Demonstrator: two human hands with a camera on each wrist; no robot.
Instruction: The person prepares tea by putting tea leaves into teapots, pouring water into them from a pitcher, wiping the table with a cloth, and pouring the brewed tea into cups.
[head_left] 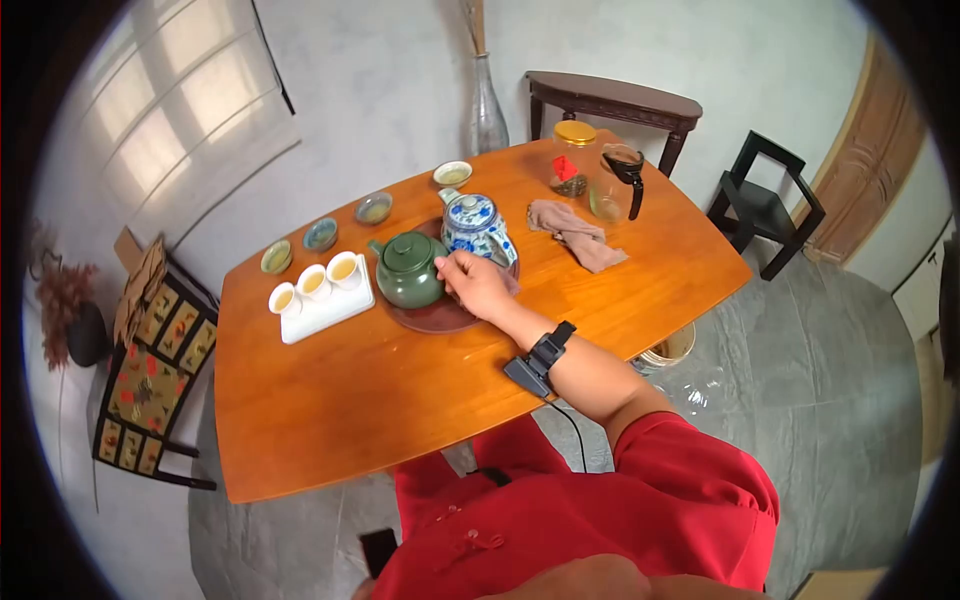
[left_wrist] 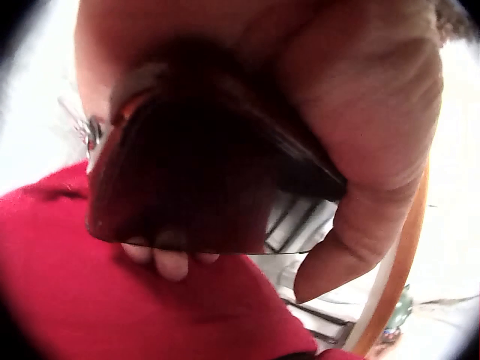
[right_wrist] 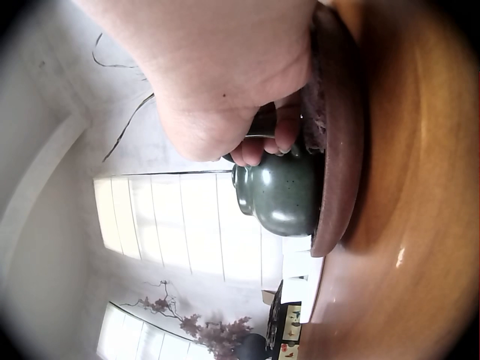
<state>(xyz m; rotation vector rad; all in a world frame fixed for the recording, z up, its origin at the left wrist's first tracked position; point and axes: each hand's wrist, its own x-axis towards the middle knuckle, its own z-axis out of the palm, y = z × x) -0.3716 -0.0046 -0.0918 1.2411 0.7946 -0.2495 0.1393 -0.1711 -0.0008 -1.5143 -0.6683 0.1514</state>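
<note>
My right hand (head_left: 475, 283) grips the handle of a green lidded teapot (head_left: 408, 275), its fingers curled round the handle in the right wrist view. The teapot sits on a round reddish-brown tray (head_left: 425, 318), its spout toward the left. Behind my hand, a blue-and-white porcelain teapot (head_left: 472, 222) shares the tray. Low against the body, my left hand (left_wrist: 375, 142) holds a dark, glossy flat slab (left_wrist: 195, 172) that looks like a phone, thumb at one side and fingertips showing beneath. Only a black corner of it shows at the bottom of the head view.
Left of the tray, three white cups (head_left: 313, 282) of tea stand on a white stand (head_left: 335, 312). Several small bowls (head_left: 374, 208) line the table's back edge. A pinkish-brown cloth (head_left: 577, 236), a gold-lidded jar (head_left: 572, 160) and a glass pitcher (head_left: 610, 185) lie to the right.
</note>
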